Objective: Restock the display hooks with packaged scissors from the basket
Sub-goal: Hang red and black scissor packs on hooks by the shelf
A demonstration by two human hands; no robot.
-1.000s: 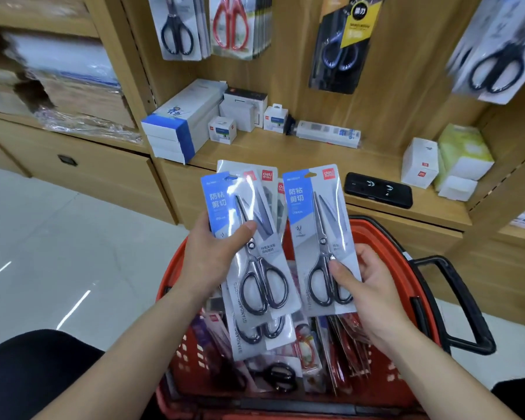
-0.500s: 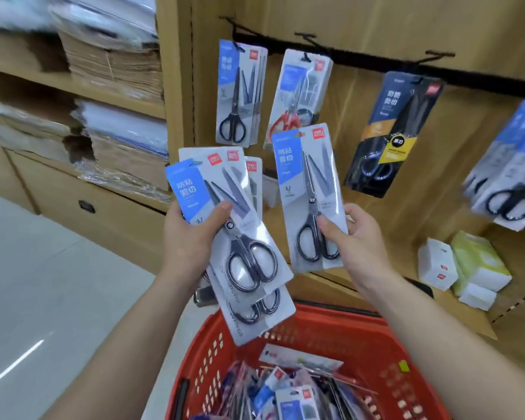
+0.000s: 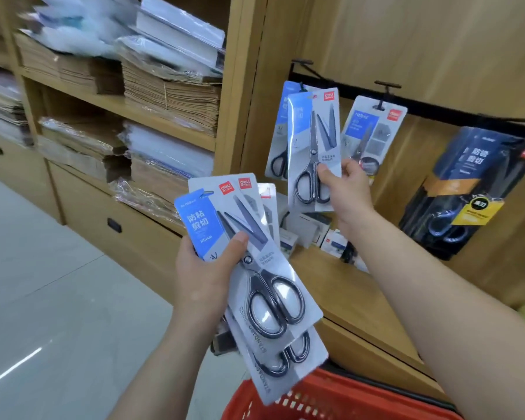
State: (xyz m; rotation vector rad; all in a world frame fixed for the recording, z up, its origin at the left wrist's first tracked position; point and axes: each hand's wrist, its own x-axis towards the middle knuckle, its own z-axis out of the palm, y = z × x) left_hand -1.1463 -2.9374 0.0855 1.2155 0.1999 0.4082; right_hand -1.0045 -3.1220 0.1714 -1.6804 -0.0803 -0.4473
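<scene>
While the right hand (image 3: 347, 190) pinches one scissors pack (image 3: 311, 140) just below the leftmost hook (image 3: 301, 61) and the left hand (image 3: 205, 275) grips a fanned stack (image 3: 256, 244) above the basket (image 3: 288, 401), a missed hang hole could drop the pack.

Glossy clear plastic over card: the fanned packs (image 3: 273, 286) between left hand (image 3: 200, 277) fingers, and the single pack (image 3: 309, 131) between right hand (image 3: 350, 189) fingers. Below the fingers are a matt wood shelf (image 3: 331, 283) and a red plastic basket (image 3: 315, 401).

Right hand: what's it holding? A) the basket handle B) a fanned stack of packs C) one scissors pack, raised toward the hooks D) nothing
C: the right hand pinches a single scissors pack up at the display hooks; the fanned stack is in the left hand.
</scene>
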